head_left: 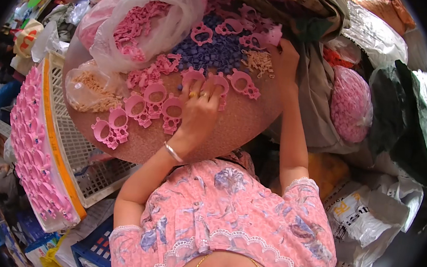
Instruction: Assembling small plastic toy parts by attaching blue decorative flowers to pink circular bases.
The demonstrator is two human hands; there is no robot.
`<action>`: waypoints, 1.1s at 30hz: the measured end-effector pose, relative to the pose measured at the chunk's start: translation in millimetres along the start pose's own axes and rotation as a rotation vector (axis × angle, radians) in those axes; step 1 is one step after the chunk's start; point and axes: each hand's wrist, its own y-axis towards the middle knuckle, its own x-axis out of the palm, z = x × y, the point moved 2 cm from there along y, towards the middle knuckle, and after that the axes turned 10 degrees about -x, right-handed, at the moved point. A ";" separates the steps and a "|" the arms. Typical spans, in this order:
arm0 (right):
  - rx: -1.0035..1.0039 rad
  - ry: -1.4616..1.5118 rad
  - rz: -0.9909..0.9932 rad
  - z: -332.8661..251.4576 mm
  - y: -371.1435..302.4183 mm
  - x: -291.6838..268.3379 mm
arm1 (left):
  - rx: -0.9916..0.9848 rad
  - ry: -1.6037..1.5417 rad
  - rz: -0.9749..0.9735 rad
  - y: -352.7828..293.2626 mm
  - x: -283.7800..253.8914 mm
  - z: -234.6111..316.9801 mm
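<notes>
A round brown tabletop [197, 145] is in front of me, with pink plastic ring-shaped pieces with small ears on it. My left hand [199, 110], wearing rings and a bracelet, bends its fingers down onto a pink ring piece [220, 82] among others in a row. Its fingertips are partly hidden. At the table's right edge my right hand [285, 59] pinches another pink ring piece [267, 39]. Between the hands and beyond lies a heap of small dark blue plastic parts [207, 52]. Beige small parts [259, 63] lie close to my right hand.
An open clear bag [100, 44] of small pink parts and a bag of beige parts [94, 91] sit on the table's left. Beside it stands a white crate [74, 117] next to a tray of pink pieces [36, 154]. Bags crowd the right, including one with pink parts [351, 104].
</notes>
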 end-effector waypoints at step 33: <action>0.218 -0.332 -0.234 157.3 -25.2 39.5 | 0.205 -0.490 -0.688 0.0 -78.4 -53.4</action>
